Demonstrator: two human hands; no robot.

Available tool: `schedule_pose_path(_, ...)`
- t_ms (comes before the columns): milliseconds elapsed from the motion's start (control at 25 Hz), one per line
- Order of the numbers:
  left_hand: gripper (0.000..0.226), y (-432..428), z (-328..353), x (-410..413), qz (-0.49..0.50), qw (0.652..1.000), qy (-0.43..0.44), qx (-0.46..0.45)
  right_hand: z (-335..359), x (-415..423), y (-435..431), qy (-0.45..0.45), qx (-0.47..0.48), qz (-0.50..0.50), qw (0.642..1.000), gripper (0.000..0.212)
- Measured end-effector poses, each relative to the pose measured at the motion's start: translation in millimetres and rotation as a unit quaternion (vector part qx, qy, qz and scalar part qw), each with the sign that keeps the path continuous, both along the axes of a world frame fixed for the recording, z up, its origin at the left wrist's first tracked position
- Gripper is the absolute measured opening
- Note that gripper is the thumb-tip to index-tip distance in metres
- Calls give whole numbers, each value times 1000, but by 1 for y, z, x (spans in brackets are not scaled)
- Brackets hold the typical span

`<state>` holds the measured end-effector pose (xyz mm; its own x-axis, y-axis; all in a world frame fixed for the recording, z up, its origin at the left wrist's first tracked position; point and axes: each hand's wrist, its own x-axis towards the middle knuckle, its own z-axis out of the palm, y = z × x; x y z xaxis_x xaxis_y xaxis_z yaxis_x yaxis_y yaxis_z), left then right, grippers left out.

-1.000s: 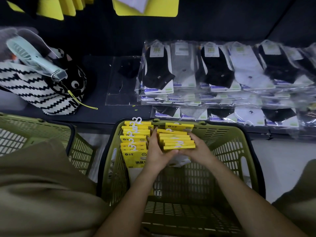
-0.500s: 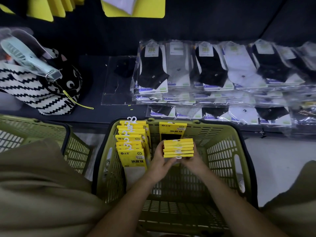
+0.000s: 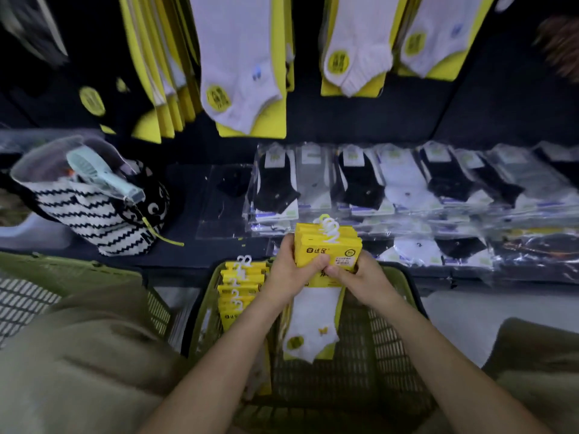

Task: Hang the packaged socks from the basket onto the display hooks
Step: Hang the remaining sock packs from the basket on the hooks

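Fingers [image 3: 315, 264] of the left hand [image 3: 288, 275] curled round the left edge of a stack of yellow packaged socks [image 3: 329, 250], and those of the right hand [image 3: 365, 281] pinched its lower right corner. Both gripped the stack, which stood upright just above the far rim of the green basket [image 3: 394, 324]. A white sock from the front pack hung below the fingers into the basket. Just left of them a second stack [image 3: 241, 286] stood in the basket. Beyond the fingers bagged socks [image 3: 376, 183] lay on the dark bench [image 3: 185, 195], and higher still carded socks [image 3: 241, 73] hung on the display.

This looked like the lifting-out step. Next the stack would need raising, with its white hangers [image 3: 329, 227] threaded onto a hook. The display hooks themselves were cut off above — and the number of packs in the grip was hard to count.
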<state>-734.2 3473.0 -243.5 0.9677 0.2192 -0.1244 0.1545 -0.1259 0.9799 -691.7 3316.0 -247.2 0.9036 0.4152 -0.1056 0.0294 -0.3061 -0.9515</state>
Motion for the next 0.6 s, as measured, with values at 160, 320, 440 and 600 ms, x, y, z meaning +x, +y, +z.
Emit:
schedule_pose_path(160, 32, -4, 69, 33, 41, 996, -54, -58, 78, 26, 2, -48, 22, -57, 997, 27)
schedule_pose_path(320, 22, -8, 146, 65, 55, 988, -121, -82, 160, 56, 11, -92, 103, -172, 975, 43)
schedule_pose_path(440, 46, -8, 198, 81, 39, 983, -152, -91, 215, 75, 14, -140, 121, -190, 964, 43)
schedule_pose_path(600, 75, -5, 253, 98, 24, 977, -197, -73, 262, 91, 15, -175, 147, -187, 956, 44)
